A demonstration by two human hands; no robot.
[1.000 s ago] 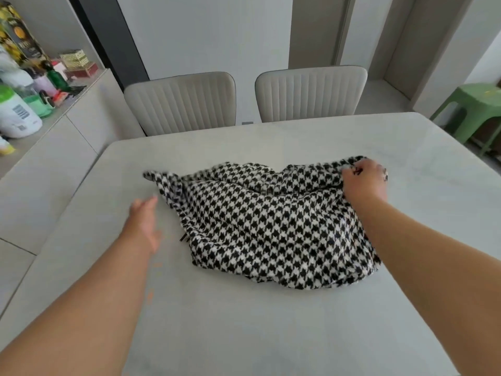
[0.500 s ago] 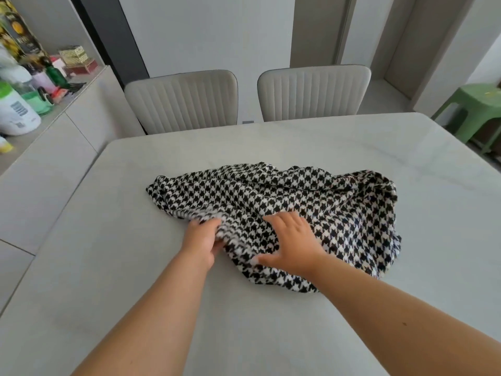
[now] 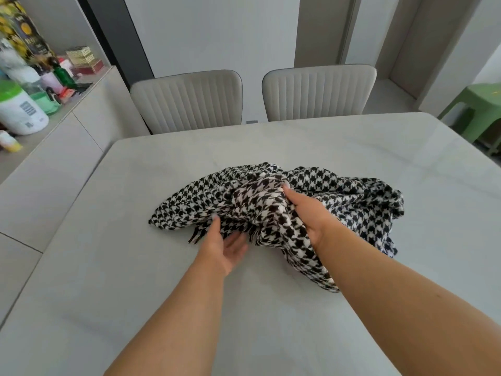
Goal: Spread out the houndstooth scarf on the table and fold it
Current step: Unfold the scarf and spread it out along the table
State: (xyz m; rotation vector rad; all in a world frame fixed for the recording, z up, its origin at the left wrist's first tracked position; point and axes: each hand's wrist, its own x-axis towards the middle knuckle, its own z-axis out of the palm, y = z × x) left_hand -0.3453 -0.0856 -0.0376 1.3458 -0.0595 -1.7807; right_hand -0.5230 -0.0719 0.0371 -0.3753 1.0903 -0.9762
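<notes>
Scarf (image 3: 352, 202) lies bunched on desk (image 3: 162, 280). Right hand (image 3: 307, 213) grips a raised fold. Left hand (image 3: 223, 246) loosely open, touching fringe beside it.

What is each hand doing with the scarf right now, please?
Left hand: open, fingers at the houndstooth scarf fringe.
Right hand: grips a bunch of the scarf.

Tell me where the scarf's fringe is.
Head view: the fringe hangs off the scarf at its near-left edge, on the table, beside the left hand.
</notes>
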